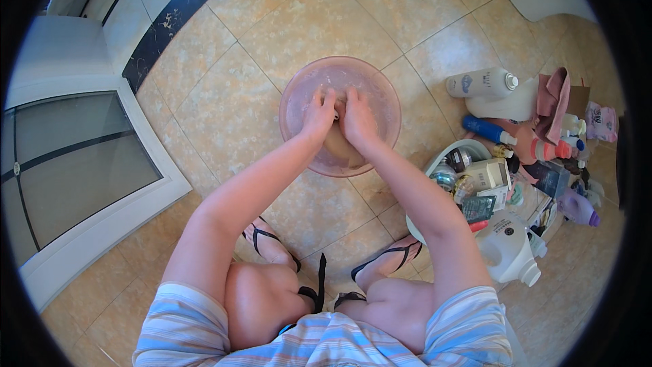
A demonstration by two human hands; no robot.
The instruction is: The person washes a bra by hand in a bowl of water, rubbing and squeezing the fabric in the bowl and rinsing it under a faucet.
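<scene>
A round pink translucent plastic basin (291,112) of water stands on the tiled floor before me. Inside it lies a wet tan item (338,149), perhaps cloth; its exact kind cannot be told. My left hand (320,116) grips the item's far part from the left, fingers pointing away from me. From the right, my right hand (357,118) holds the same part, its thumb close to the left one. A small dark and white detail shows between the thumbs. Fingertips and the stretch of the item under both hands are partly hidden.
Right of the basin, a pale tub (433,163) holds bottles and packets. Around it crowd a white spray can (481,83), a blue bottle (489,130), a pink cloth (552,104) and a large white jug (504,247). A white-framed glass door (86,163) stands left.
</scene>
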